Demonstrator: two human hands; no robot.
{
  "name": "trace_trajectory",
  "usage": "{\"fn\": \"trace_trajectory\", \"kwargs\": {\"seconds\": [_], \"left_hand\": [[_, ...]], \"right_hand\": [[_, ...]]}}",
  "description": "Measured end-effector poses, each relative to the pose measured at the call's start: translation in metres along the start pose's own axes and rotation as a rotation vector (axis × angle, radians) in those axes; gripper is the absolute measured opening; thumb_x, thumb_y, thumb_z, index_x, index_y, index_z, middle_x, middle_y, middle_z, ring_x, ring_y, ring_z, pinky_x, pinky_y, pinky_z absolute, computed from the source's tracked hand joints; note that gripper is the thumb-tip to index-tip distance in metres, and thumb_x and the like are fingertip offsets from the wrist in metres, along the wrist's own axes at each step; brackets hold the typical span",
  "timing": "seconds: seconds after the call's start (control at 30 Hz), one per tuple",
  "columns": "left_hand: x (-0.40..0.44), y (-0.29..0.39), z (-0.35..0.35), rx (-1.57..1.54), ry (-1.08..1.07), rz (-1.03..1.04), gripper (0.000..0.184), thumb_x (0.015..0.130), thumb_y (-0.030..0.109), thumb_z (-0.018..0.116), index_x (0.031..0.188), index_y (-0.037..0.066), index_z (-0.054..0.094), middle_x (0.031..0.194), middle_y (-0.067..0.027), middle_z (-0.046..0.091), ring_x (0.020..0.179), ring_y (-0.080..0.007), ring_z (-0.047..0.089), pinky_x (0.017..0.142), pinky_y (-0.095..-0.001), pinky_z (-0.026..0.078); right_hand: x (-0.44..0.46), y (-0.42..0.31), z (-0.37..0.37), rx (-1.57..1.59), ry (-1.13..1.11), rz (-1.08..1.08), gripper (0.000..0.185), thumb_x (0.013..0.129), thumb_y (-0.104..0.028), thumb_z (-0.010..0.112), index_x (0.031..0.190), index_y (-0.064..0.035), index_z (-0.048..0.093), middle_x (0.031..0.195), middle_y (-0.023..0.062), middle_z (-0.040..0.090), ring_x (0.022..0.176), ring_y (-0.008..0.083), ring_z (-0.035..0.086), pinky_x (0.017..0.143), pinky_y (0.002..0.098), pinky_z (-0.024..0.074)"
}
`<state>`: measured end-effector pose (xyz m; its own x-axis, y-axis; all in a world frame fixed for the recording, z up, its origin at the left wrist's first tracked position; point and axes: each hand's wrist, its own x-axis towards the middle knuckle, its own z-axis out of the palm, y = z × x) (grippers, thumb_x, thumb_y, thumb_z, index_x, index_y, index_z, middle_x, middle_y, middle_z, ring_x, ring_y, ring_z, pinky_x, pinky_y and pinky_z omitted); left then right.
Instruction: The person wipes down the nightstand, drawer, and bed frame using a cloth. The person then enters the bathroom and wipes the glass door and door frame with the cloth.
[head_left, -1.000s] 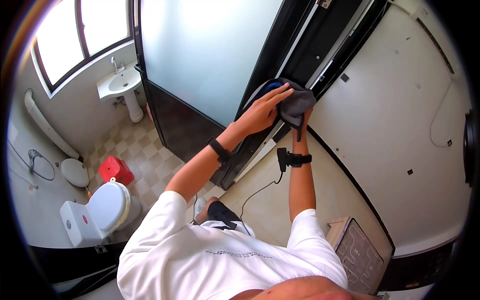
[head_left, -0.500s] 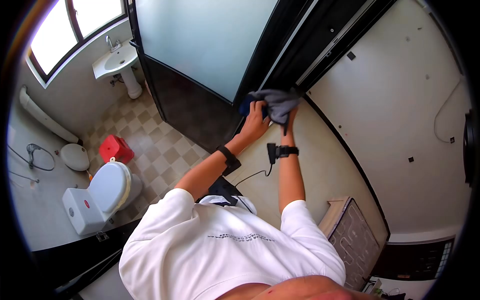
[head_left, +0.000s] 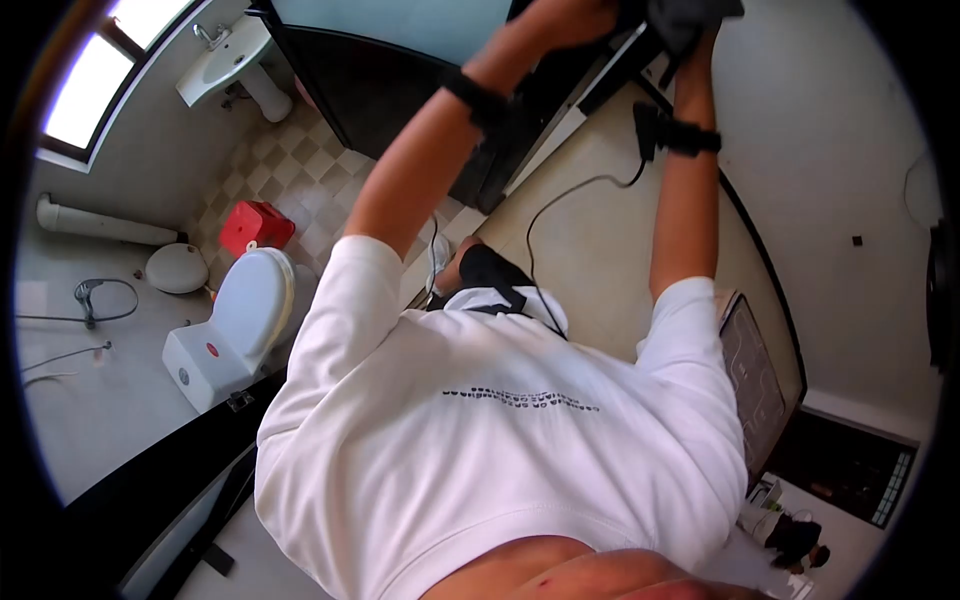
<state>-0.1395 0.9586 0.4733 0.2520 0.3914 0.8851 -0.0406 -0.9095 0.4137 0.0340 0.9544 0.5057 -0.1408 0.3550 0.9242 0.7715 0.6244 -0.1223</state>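
At the top edge, my left hand point(head_left: 578, 20) is partly cut off, and its fingertips are lost against something dark. To its right hangs a dark grey cloth item point(head_left: 692, 22), which has a strap-like tail. My right hand point(head_left: 700, 50) is mostly hidden behind this item and holds it up. Both wrists wear black bands, and a cable runs from the box on the right one.
Left are a toilet point(head_left: 245, 310), a red stool point(head_left: 255, 228), a washbasin point(head_left: 235, 60) and a wall pipe point(head_left: 110, 222). A dark-framed glass door point(head_left: 390, 100) stands ahead. A framed panel point(head_left: 752, 385) leans at the right. Another person point(head_left: 795, 540) is at the lower right.
Both hands and the grey cloth item have moved up to the top edge, the right hand also rightward. The view has tilted, and another person now shows at the lower right.
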Motion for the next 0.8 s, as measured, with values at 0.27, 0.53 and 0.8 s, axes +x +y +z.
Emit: {"fn": "trace_trajectory", "kwargs": {"seconds": [0.27,0.53,0.8], "left_hand": [[-0.065,-0.061,0.04,0.064,0.095,-0.081,0.051,0.078,-0.006,0.049,0.129,-0.002,0.043,0.117,-0.0308,0.052,0.115,-0.0462,0.05,0.1,-0.0441,0.039],[-0.166,-0.076,0.064,0.125,0.032,-0.351,0.045,0.078,0.002,0.06,0.121,0.0,0.046,0.118,-0.0253,0.05,0.114,-0.0438,0.049,0.098,-0.0428,0.041],[-0.264,-0.125,0.083,0.164,-0.217,-0.573,0.054,0.075,0.004,0.063,0.123,-0.003,0.04,0.121,-0.0282,0.044,0.111,-0.0498,0.048,0.092,-0.048,0.044]], "right_hand": [[-0.079,0.045,0.038,0.044,-0.005,0.186,0.028,0.076,-0.018,0.067,0.1,-0.0041,0.066,0.093,0.0146,0.069,0.084,0.0299,0.064,0.075,0.0368,0.0507],[-0.216,0.079,0.091,0.13,-0.059,0.299,0.031,0.07,-0.021,0.075,0.095,-0.004,0.066,0.089,0.0166,0.068,0.082,0.0325,0.064,0.073,0.0382,0.0509],[-0.279,0.027,0.104,0.154,-0.396,0.583,0.029,0.075,-0.018,0.07,0.099,-0.0013,0.066,0.091,0.0178,0.07,0.079,0.026,0.063,0.073,0.0346,0.0506]]}}
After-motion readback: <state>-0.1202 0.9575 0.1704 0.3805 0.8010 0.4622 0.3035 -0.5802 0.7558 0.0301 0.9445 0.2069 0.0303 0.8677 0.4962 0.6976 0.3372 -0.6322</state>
